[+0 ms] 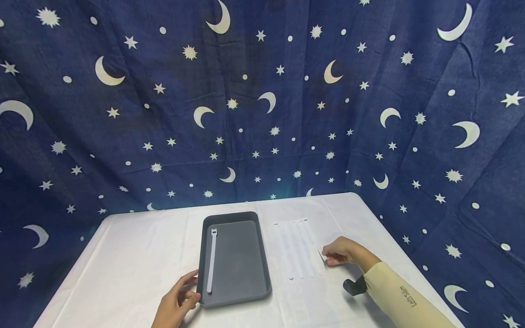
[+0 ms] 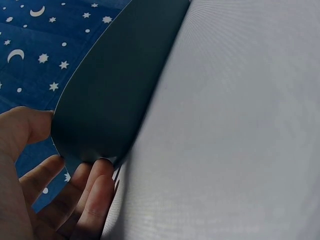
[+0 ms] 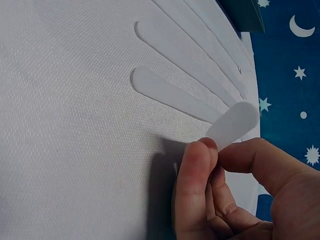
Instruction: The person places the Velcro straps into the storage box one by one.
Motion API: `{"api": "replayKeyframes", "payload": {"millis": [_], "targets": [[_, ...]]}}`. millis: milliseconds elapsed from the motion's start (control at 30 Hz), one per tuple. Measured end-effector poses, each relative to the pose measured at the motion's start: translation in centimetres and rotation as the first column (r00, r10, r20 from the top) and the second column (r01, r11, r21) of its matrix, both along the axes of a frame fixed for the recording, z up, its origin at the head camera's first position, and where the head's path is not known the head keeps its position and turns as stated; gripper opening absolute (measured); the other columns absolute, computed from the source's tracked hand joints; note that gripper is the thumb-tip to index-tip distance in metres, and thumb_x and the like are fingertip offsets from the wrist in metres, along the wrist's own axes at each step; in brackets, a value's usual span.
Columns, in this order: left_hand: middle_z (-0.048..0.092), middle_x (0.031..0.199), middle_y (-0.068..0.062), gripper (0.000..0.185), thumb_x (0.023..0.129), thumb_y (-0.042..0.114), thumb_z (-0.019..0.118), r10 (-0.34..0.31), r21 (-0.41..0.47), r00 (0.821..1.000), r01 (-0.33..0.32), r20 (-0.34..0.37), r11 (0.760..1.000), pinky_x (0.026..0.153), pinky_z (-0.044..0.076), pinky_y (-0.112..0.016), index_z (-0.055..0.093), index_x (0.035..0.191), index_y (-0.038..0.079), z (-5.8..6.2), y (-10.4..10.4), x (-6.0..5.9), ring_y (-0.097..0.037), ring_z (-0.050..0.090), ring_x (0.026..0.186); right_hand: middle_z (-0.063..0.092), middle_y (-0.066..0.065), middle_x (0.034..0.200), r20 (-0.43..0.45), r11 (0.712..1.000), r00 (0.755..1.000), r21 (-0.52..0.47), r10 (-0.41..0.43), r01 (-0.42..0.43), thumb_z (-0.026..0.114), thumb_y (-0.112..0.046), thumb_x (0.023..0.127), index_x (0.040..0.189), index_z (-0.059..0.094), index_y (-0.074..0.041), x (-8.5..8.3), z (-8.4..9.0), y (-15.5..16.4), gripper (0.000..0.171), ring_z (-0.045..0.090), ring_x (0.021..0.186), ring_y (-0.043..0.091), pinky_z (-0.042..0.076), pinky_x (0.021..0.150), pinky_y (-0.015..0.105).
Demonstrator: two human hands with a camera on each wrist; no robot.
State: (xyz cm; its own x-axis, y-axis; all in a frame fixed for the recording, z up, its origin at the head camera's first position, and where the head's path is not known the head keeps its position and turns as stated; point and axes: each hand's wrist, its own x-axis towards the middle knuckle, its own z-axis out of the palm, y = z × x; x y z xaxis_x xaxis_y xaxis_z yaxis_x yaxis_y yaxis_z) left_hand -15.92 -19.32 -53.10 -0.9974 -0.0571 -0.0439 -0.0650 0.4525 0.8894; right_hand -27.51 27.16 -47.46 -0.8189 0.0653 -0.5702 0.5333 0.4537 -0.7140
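A dark grey tray lies on the white-clothed table, with one white strap along its left side. My left hand grips the tray's near left corner, thumb on the rim and fingers against the corner. Several white straps lie side by side to the right of the tray. My right hand pinches the near end of the rightmost strap between thumb and forefinger, and that end is raised off the cloth.
A dark blue cloth with moons and stars hangs behind and around the table. The table's right edge runs close to my right forearm, which wears a black wrist mount.
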Motion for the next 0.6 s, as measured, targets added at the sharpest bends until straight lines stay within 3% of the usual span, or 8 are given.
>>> {"api": "replayKeyframes", "payload": {"millis": [600], "targets": [[0.062, 0.124, -0.012, 0.062, 0.089, 0.034, 0.072, 0.004, 0.007, 0.999, -0.004, 0.038, 1.000, 0.066, 0.053, -0.023, 0.048, 0.142, 0.013, 0.01, 0.09, -0.11, -0.008, 0.065, 0.080, 0.064, 0.006, 0.065, 0.014, 0.996, 0.999, -0.074, -0.040, 0.040, 0.066, 0.002, 0.080, 0.086, 0.064, 0.008, 0.05, -0.48, 0.53, 0.009, 0.064, 0.055, 0.009, 0.056, 0.060, 0.019]]}}
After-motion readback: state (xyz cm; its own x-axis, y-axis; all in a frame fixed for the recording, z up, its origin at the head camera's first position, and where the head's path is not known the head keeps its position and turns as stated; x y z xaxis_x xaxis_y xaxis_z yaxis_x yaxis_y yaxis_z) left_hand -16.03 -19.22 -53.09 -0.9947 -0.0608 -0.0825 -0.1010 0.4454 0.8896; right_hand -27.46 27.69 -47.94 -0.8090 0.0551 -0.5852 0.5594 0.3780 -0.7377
